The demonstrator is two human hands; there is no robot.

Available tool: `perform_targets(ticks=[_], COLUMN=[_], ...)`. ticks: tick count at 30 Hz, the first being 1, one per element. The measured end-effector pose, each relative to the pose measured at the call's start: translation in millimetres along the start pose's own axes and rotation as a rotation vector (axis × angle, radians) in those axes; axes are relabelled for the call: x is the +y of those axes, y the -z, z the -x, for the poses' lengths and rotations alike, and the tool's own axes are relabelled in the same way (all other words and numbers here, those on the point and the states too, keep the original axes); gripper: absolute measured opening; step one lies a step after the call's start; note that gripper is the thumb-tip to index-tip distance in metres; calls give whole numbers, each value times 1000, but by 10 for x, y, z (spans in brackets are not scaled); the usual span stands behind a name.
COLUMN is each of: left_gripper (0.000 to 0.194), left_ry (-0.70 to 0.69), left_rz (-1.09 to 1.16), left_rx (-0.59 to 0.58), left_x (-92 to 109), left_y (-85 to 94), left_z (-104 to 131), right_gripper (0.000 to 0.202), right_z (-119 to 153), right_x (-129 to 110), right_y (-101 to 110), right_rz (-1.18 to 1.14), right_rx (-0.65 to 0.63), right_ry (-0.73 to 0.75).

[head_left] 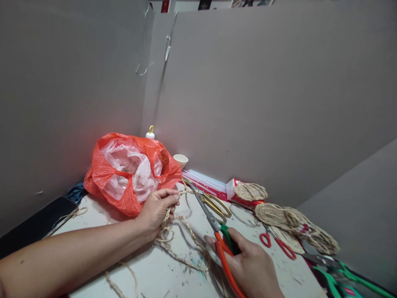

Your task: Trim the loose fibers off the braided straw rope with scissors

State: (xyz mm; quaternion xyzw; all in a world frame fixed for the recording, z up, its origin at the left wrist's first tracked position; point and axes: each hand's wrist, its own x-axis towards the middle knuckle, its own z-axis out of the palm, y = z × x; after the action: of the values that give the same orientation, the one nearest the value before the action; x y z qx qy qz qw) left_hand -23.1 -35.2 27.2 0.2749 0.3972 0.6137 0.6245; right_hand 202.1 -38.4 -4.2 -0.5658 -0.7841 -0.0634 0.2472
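Note:
My left hand (157, 211) is closed on a braided straw cord (187, 265), pinching its upper end between thumb and finger while the rest loops down onto the white table (124, 231). In my right hand (248, 260) are large scissors (214, 223) with orange and green handles. Their blades point up and to the left, close to the cord's pinched end. Whether the blades touch the cord I cannot tell. Part of the cord passes behind the scissors and near my right hand's fingers.
A red plastic bag (136, 207) with a white liner stands behind my left hand. Gold-handled scissors (218, 207) lie beyond the blades. Coiled straw soles (276, 217), red-handled scissors (281, 242) and green-handled tools (338, 273) line the right side. A small cup (180, 160) sits near the wall.

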Motion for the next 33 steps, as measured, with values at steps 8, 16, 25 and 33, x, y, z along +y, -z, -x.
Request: perform_targets(ticks=[8,16,25,33], left_gripper=[21,15,18,18], left_ry=[-363,-911,-998,-1398], left_rz=[-334,-838,-973,-1122], left_rx=[-1,-96,-119,-179], left_x=[61,44,42,51], left_y=[22,194,283,308], left_z=[-17,-48,-85,-127], right_gripper=[33,32,35,40], right_z=[-4,-32,-37,-45], right_x=[2,-11,-16,-1], right_y=[38,75,98,71], right_rz=[66,168,254,-37], right_rx=[5,-23,-6,7], right_ry=[113,149,194,5])
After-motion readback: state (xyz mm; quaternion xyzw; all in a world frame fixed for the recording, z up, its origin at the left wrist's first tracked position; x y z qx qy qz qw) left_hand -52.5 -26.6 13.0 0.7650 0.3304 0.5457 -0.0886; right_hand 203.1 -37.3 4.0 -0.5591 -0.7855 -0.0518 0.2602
